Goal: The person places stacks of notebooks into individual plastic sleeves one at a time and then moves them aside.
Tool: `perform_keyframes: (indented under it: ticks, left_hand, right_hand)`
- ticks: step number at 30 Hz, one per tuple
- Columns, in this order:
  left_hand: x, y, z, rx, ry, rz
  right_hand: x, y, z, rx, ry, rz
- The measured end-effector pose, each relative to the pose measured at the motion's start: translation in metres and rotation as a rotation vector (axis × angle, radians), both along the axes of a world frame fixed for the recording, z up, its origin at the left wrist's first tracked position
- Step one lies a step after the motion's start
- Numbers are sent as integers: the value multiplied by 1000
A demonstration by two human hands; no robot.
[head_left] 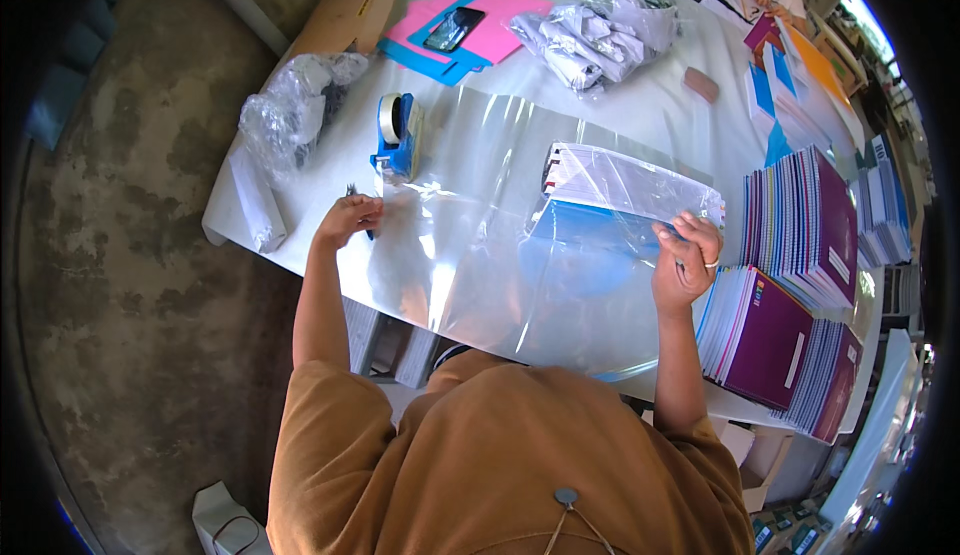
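Clear plastic film [480, 245] is spread over the white worktop [650, 105] and folded across a stack of notebooks [610, 190] near its middle. The film's right edge is pinched in the narrow grip of the right hand [685, 260]. The left hand [348, 220] is closed on something small, too hidden to identify, just below a blue tape dispenser [398, 137].

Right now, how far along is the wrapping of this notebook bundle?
Early. The notebook bundle lies on the clear film sheet, partly folded over. The right hand holds the film's edge; the left hand is by the tape dispenser. No tape visible; purple notebook stacks sit unwrapped.
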State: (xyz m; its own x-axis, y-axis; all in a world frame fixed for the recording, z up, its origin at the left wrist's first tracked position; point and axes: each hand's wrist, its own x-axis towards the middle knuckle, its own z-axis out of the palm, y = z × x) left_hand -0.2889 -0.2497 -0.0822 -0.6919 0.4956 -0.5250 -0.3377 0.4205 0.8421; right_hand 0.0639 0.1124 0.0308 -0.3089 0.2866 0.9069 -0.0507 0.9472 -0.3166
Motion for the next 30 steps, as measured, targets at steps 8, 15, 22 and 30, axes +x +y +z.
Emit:
perform_keyframes:
  ticks: [8,15,22,30]
  left_hand:
    - [145,168,150,623,440,292]
    - [301,243,132,330,-72,103]
    - [273,235,40,84,44,91]
    - [219,198,68,515,-1043,-147]
  right_hand:
    - [7,14,-12,27,36,-28]
    - [10,6,0,-3,-32,27]
    - [23,-15,68,-35,-806,-129]
    - [90,-40,33,173,-957,62]
